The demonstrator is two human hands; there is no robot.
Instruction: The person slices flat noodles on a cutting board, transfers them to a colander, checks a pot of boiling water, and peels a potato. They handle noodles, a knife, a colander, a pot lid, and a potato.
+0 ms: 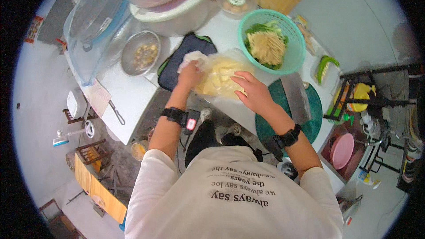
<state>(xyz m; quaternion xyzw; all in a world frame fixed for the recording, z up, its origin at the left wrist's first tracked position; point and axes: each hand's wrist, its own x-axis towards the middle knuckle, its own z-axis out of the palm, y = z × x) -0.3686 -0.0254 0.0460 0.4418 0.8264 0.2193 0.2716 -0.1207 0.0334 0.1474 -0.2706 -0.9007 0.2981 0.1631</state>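
A clear plastic bag with pale yellow pieces in it [220,76] lies at the front edge of the white table. My left hand [192,74] is closed on the bunched, whitish end of the bag. Over the bag's other side, my right hand [249,88] has its fingers spread, thumb and fingertips at the plastic. Behind my left hand lies a dark cloth pouch with green trim [176,60]. A mint green colander [300,44] behind the bag holds enoki mushrooms [267,48] on leafy greens [262,28].
A cleaver [296,98] rests on a round green cutting board [313,106] at the right. Another cleaver [99,98] lies at the left table edge. Around the back stand a steel bowl [127,56], lidded tubs [172,20] and a clear container [229,5]. A pink basin [342,151] is in the sink.
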